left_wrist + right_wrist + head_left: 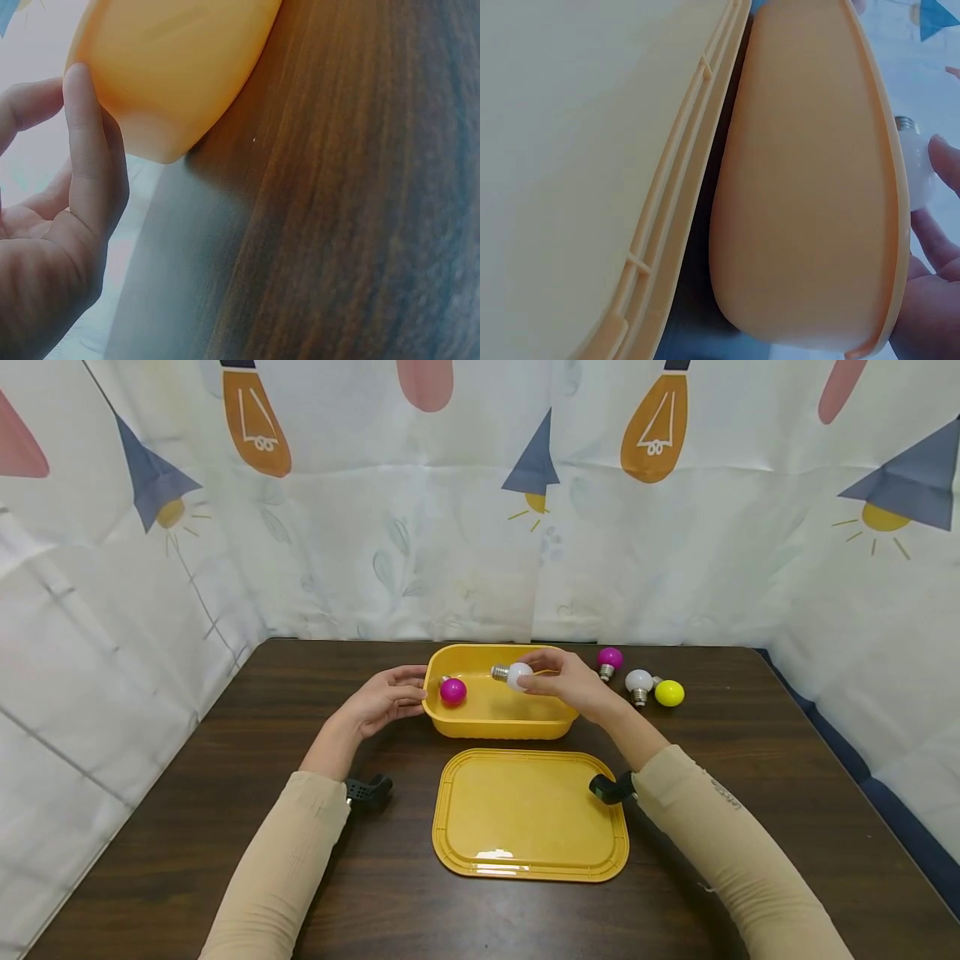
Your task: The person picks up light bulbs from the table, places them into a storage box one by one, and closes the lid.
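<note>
My right hand (564,681) pinches a white light bulb (519,676) by its round glass, over the yellow bin (506,729), its metal screw base pointing left. In the right wrist view the same bulb (919,169) shows beyond the bin's rim, between thumb and fingers. A magenta bulb (453,692) lies inside the bin at its left end. My left hand (384,700) rests its fairly straight fingers against the bin's left end. Seen from the left wrist, the fingertips (77,79) are right at the bin's rim.
A flat yellow lid (531,817) lies in front of the bin on the dark wooden table (225,843). To the bin's right are another magenta bulb (610,658), a white bulb (639,682) and a yellow bulb (669,693). A printed curtain (465,552) hangs behind.
</note>
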A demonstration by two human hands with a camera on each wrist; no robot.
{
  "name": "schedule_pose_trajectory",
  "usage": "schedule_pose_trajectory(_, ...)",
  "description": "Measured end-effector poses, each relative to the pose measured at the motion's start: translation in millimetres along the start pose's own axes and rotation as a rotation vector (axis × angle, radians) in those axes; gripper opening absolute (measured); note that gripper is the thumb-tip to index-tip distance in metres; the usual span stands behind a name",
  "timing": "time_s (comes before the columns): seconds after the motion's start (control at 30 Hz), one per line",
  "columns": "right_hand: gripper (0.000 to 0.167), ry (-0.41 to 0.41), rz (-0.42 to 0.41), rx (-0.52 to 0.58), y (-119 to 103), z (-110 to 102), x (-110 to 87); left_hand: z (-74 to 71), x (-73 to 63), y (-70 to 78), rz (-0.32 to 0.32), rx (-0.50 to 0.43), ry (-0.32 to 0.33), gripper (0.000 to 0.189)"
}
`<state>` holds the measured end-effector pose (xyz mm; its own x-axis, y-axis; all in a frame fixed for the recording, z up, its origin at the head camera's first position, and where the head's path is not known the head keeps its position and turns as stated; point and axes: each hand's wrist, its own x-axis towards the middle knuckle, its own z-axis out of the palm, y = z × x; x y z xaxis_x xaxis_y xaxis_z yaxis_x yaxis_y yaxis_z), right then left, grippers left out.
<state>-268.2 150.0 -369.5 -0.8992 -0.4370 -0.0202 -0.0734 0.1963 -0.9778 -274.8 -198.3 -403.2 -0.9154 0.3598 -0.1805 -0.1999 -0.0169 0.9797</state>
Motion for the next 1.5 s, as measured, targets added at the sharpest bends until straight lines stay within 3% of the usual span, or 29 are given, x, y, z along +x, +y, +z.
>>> schedule_pose_trajectory(0.8, 0.037, -0.014, -0.012, 0.011, 4.4, 8.2, 9.1, 0.2, 0.6, -3.9, -0.002, 0.004, -0.013, 0.060)
schedule_pose_trajectory(1.5, 0.038, -0.075, 0.005, -0.003, 3.1, 20.1, 22.7, -0.5, 1.7, -0.9, -0.011, -0.001, -0.002, 0.059)
